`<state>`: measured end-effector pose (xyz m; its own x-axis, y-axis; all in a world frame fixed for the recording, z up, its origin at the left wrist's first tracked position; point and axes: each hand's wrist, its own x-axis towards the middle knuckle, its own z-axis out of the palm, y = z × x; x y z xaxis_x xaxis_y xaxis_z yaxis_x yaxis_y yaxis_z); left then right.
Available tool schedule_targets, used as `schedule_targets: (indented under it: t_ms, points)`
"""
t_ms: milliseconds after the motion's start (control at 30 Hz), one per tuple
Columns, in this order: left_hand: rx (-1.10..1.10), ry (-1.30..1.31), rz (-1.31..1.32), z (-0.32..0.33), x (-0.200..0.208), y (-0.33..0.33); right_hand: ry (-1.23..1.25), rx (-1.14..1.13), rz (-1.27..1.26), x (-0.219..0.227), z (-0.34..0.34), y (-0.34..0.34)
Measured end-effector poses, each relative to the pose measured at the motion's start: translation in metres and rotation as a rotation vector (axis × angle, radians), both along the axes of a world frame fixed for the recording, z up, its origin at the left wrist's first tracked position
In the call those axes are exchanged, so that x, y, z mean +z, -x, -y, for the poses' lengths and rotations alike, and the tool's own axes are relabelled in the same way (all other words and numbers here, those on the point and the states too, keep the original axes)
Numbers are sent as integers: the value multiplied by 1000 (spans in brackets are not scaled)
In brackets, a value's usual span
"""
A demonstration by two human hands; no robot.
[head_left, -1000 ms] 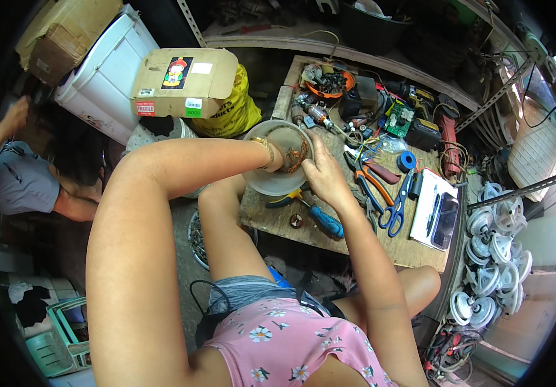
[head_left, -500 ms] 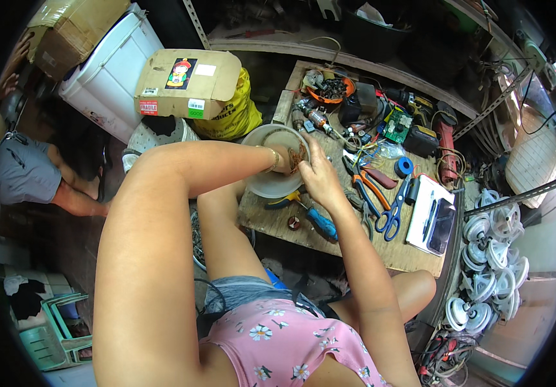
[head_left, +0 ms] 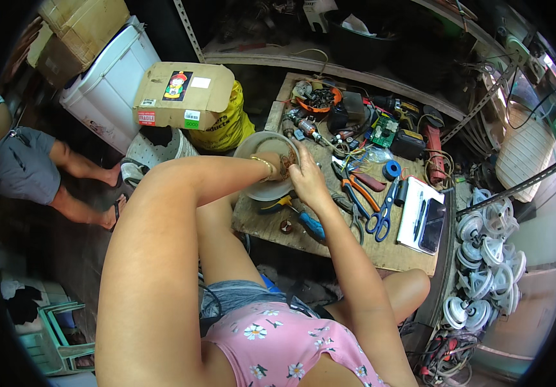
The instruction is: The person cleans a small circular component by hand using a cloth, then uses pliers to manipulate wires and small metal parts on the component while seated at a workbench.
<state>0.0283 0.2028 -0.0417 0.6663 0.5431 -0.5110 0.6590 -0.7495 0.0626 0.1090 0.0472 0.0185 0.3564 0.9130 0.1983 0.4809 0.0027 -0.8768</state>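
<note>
A round whitish plastic tub [head_left: 252, 147] is tilted at the left edge of the wooden board. My left hand [head_left: 280, 166] reaches inside it, against small reddish-brown bits [head_left: 289, 157] along the inner wall; the fingers are mostly hidden there. On the tub's right side, my right hand [head_left: 308, 175] is closed around the rim, thumb over the edge. Just below the tub lie a yellow-and-black handled tool [head_left: 277, 205] and a blue-handled screwdriver [head_left: 312, 226]. A small round coppery piece [head_left: 286, 226] sits near them.
The wooden board [head_left: 375, 255] carries pliers [head_left: 360, 188], blue scissors [head_left: 382, 216], blue tape [head_left: 391, 169], a notebook with a phone [head_left: 431, 226], and an orange bowl of parts [head_left: 320, 98]. A cardboard box [head_left: 181, 97] stands behind left. Another person's legs [head_left: 84, 169] show at far left.
The view has shifted slightly, so the board and tub sit further left. My left hand stays inside the tub and my right keeps its rim. More of the other person's feet shows.
</note>
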Motion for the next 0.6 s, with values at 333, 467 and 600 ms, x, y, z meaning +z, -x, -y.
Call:
schedule_targets:
  t_ms: [333, 467, 600]
  points:
    - [183, 22, 136, 27, 19, 13, -18, -11, 3, -8, 14, 7]
    - [304, -12, 289, 20, -18, 26, -40, 44, -33, -6, 16, 19]
    - [475, 73, 327, 41, 13, 0, -82, -19, -57, -24, 21, 8]
